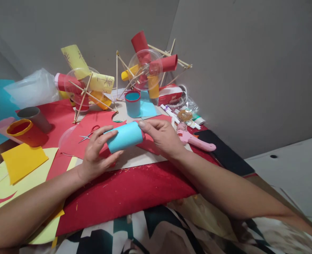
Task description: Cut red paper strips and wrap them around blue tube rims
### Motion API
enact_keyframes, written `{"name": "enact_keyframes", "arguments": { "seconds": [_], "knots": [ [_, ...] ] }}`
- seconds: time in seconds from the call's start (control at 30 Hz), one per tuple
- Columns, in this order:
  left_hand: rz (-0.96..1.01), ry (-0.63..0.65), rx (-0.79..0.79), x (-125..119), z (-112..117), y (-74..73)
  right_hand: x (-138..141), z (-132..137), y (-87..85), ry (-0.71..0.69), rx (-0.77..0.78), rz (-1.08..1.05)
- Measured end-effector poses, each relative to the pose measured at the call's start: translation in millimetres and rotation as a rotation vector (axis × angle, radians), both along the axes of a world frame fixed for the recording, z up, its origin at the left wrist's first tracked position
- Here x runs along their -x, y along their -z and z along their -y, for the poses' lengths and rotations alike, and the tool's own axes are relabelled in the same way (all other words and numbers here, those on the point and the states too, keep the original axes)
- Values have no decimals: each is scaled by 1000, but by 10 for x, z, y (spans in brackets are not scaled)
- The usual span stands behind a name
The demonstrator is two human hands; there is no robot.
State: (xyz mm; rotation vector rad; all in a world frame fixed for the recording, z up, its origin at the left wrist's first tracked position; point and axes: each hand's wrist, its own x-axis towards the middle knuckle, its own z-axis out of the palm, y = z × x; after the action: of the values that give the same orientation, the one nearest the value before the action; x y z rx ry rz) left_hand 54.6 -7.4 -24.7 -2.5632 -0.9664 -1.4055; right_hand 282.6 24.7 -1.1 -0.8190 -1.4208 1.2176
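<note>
A light blue paper tube [125, 137] is held above the table, lying on its side between my hands. My left hand [99, 151] grips its left end, thumb below and fingers on top. At the right end, the thumb and fingers of my right hand [161, 135] pinch the rim, where a bit of red shows at the edge. Just behind my left hand lie small scissors [89, 134] with red handles. A pink glue gun [196, 139] rests to the right of my right hand. Behind the tube stands a blue cup-like tube [133, 106] with a red rim.
Two wheel-like models of paper tubes, clear discs and sticks, one with yellow tubes [76, 60] and one with red tubes [163, 63], stand at the back. Left are an orange tube [27, 134], a grey tube [36, 118] and yellow paper [24, 162]. Markers [169, 112] lie right.
</note>
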Motion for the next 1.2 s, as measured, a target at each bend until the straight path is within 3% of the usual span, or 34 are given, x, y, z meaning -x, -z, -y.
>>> {"name": "enact_keyframes", "arguments": {
  "seconds": [0.07, 0.13, 0.3, 0.43, 0.57, 0.77, 1.03, 1.2],
  "knots": [
    [-60, 2, -23, 1, 13, 12, -5, -4, 4, 46, -21, 25],
    [-43, 19, 51, -2, 18, 26, -16, 7, -3, 102, -71, 29],
    [315, 87, 479, -32, -6, 6, -43, 62, -67, 142, -215, 96],
    [438, 127, 725, -68, -42, -45, -45, 64, -105, 83, -217, 96],
    [471, 113, 670, -67, -55, -23, -46, 25, -84, 111, -157, 84],
    [355, 79, 497, -47, -24, 42, -34, -2, -71, 93, -68, 70],
    [495, 194, 840, -76, -28, -120, -57, 47, -117, 41, -220, 90],
    [497, 223, 729, -89, -30, -94, -43, 27, -95, 101, -154, 72]
  ]
}}
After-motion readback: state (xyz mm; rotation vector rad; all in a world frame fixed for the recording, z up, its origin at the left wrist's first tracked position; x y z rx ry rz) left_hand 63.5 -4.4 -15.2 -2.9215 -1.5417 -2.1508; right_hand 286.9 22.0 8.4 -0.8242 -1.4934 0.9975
